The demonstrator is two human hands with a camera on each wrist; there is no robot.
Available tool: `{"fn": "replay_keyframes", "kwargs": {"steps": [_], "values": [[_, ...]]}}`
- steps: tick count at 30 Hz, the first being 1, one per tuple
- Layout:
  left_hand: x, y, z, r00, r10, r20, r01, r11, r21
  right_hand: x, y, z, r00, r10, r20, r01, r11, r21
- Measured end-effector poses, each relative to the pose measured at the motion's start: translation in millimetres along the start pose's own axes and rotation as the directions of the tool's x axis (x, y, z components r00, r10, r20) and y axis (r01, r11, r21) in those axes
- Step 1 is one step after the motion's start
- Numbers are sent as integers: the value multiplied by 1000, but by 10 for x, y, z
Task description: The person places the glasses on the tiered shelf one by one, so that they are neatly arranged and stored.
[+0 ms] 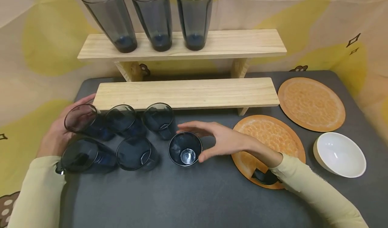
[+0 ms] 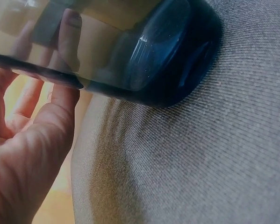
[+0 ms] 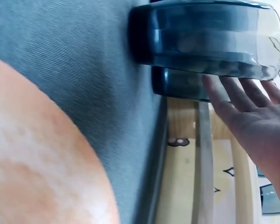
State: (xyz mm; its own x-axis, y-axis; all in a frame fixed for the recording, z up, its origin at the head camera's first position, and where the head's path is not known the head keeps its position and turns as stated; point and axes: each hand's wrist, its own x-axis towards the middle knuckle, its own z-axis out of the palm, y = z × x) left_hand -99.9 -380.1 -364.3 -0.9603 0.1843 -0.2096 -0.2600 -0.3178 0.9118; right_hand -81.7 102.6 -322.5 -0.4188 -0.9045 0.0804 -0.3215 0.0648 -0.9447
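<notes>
Several dark blue tinted drinking glasses stand in two rows on the grey cloth-covered table. My left hand (image 1: 57, 133) is at the left end of the group, beside the back-left glass (image 1: 81, 118). In the left wrist view its fingers (image 2: 67, 98) reach up along the side of a glass (image 2: 144, 56) and show through it. My right hand (image 1: 218, 138) curves loosely around the right side of the front-right glass (image 1: 185, 149), thumb near the rim. In the right wrist view the extended fingers (image 3: 226, 105) lie right at the side of a glass (image 3: 205, 42).
Behind the glasses is a two-tier wooden shelf (image 1: 185, 93), with three matching glasses (image 1: 195, 22) on its upper board. To the right lie two round orange-brown mats (image 1: 312, 103), one partly under my right forearm. A white bowl (image 1: 339, 155) stands at the far right.
</notes>
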Motion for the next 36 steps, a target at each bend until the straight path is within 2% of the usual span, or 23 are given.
{"fn": "replay_keyframes", "kwargs": {"steps": [6,10,17,26,34,36], "values": [[-1,-1,-1,1000,-14,-1,14,1000,-17,-30,58,115,999,36,-25,-38,996,-77],[3,0,-9,1000,-10,25,11,999,-48,-44,91,145,998,30,-62,-33,998,-56],[1,-4,-20,1000,-20,4,20,1000,-19,-69,153,174,993,-4,-120,2,1000,-18],[-14,13,-6,999,-33,-40,33,999,4,-97,180,191,985,-40,-166,32,998,-47],[-20,-10,-16,999,-32,-24,31,998,-55,-110,170,204,981,-43,-190,36,998,-42],[-16,-11,-18,999,-35,-30,33,998,-46,-115,171,200,980,-46,-194,39,998,-40]]}}
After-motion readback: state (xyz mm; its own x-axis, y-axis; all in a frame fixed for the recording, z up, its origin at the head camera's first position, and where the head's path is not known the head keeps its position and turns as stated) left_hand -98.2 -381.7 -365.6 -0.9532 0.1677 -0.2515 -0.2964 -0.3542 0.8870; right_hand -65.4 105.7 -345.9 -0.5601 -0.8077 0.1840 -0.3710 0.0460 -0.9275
